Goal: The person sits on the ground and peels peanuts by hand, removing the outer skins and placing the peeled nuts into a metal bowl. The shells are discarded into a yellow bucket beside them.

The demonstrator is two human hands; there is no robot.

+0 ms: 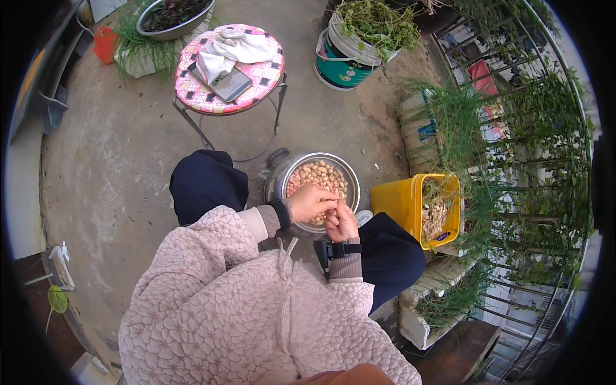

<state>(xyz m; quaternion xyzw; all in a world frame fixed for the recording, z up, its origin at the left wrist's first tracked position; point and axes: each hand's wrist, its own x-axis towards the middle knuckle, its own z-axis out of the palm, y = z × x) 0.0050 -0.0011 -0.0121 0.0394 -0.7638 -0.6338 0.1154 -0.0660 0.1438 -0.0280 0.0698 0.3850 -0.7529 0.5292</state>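
Observation:
A metal pot (356,178) stands on the ground between my knees. In it lie peanuts (320,171), tan unshelled pods mixed with pink kernels. Over its near side, my left hand (310,202) and my right hand (341,222) meet with thumbs and fingers pinched together. They grip a small thing that looks like a peanut, nearly all hidden by the fingertips. To the right, a yellow bucket (392,204) leans with its mouth towards me. Peanut shells (434,215) and some dry plant bits lie inside it.
Ahead stands a round patterned stool (192,91) bearing a phone (230,85) and white cloth gloves (240,48). Beyond it is a metal basin (175,32) of dark leaves. A white-and-green bucket (346,67) overflows with vines. Planters of grassy greens (455,120) line the railing (534,192).

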